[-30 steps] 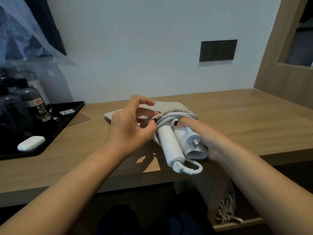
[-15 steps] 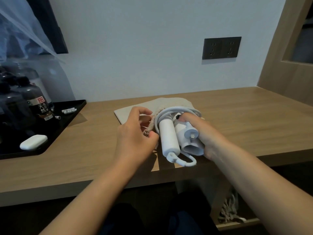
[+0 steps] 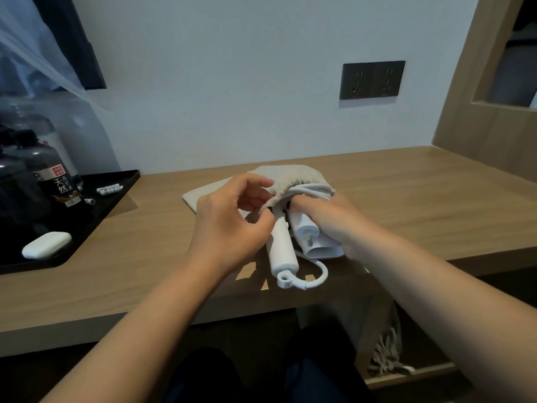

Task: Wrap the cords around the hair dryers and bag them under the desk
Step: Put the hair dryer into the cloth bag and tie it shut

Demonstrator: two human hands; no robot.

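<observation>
i see the white hair dryer [image 3: 283, 251] — smooth, tube-shaped plastic — lying near the desk's [image 3: 421, 199] front edge, its far end inside a soft beige cloth bag [image 3: 293, 177]. its glossy cord [image 3: 315, 189] coils round the body and loops past the handle. my left hand [image 3: 229, 225] pinches the bag's puckered rim; my right hand [image 3: 334, 222] grips the barrel. far left, a black tray [image 3: 116, 196] holds a dark bottle [image 3: 56, 181] and a rounded white case [image 3: 46, 244].
</observation>
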